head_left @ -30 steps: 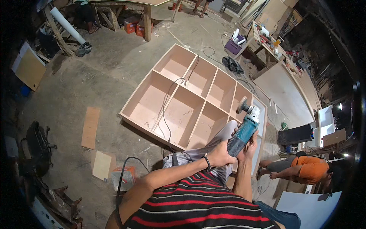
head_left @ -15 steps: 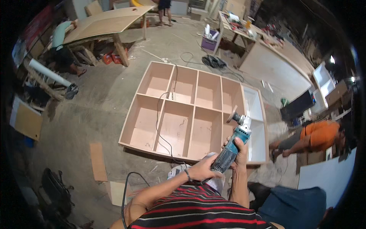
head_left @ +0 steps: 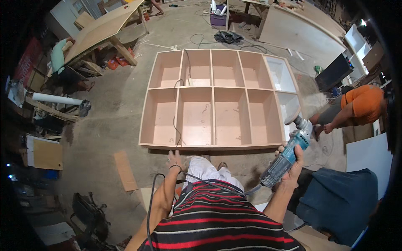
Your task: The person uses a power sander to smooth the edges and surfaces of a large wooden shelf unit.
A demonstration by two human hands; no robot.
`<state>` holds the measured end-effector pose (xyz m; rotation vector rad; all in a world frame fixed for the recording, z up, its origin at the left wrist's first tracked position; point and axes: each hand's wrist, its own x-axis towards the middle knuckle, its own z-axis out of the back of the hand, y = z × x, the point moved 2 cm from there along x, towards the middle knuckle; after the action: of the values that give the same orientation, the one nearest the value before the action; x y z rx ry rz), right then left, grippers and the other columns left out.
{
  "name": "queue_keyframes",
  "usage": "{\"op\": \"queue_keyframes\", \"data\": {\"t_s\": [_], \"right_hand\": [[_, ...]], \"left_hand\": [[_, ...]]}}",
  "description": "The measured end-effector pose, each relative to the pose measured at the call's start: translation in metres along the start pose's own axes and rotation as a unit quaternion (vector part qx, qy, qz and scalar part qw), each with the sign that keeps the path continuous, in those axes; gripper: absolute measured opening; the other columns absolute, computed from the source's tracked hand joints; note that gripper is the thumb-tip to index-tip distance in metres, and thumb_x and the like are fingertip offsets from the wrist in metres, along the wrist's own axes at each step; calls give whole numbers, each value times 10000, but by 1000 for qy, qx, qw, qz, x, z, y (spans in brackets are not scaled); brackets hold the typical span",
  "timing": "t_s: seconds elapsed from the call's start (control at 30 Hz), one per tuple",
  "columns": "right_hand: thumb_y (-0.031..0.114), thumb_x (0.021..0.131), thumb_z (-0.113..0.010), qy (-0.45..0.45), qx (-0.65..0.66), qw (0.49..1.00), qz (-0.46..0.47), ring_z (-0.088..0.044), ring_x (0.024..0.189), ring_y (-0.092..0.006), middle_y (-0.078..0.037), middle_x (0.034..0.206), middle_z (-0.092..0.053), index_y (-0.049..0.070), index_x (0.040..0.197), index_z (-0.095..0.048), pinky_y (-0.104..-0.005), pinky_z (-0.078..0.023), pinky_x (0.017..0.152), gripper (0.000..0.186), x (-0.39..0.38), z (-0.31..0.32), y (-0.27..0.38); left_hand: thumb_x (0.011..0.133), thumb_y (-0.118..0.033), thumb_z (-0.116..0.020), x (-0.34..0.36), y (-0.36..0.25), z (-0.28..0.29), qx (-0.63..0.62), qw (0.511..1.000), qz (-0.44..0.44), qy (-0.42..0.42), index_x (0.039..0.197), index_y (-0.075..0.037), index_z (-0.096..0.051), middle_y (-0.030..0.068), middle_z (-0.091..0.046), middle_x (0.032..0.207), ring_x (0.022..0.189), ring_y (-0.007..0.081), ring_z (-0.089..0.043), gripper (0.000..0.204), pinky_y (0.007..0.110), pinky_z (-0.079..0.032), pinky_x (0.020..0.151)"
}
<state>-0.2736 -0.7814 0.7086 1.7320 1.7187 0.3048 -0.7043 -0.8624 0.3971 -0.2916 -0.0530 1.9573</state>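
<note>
My right hand [head_left: 295, 168] is wrapped round the body of a blue-green and dark grey angle grinder [head_left: 279, 165], its disc end pointing up over the right end of a wooden shelf unit [head_left: 213, 147]. My left hand [head_left: 176, 159] is empty, fingers apart, close to the unit's near edge; whether it touches the edge I cannot tell. From the grinder's tail a dark cord [head_left: 217, 185] crosses in front of my striped shirt toward my left wrist. The unit lies on its back, its pinkish compartments facing up, with white-lined ones at the right.
A thin cable [head_left: 174, 121] runs across the compartments. At right, a person in an orange top [head_left: 363, 102] bends beside the unit. A plywood-topped table [head_left: 104, 31] stands far left, with another person near it. A dark cloth-covered object [head_left: 335, 205] is near my right arm.
My left hand has let go of the grinder and moved left toward the unit's near edge. The right hand has carried the grinder to the right. The view has shifted too.
</note>
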Motion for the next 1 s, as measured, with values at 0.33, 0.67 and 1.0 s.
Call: {"op": "queue_keyframes", "data": {"t_s": [0.33,0.67,1.0], "right_hand": [[283,998,-693,-82,-51,994,47,-711,836,-268,-138,1002,-679,45,1348,-550,-423,-648,736,447,-42,28,-38],[332,1012,-674,-41,-17,992,121,-699,881,-255,-135,1008,-669,8,1217,-572,-377,-645,767,396,-77,-80,-169],[303,1006,-689,-119,-21,977,173,-684,906,-235,-140,1034,-646,10,1285,-529,-391,-642,787,435,-180,-193,-302]], "left_hand": [[690,194,-422,108,303,104,-901,325,273,-97,1227,84,-543,179,-653,1246,971,254,-647,562,261,-537,657],[1136,-236,-504,283,405,376,-901,431,-15,52,1602,38,-337,3,-560,877,603,81,-448,566,219,-361,495],[1088,-127,-532,370,330,569,-749,447,-403,276,1183,-14,-612,12,-641,1008,620,47,-570,169,190,-523,657]]}}
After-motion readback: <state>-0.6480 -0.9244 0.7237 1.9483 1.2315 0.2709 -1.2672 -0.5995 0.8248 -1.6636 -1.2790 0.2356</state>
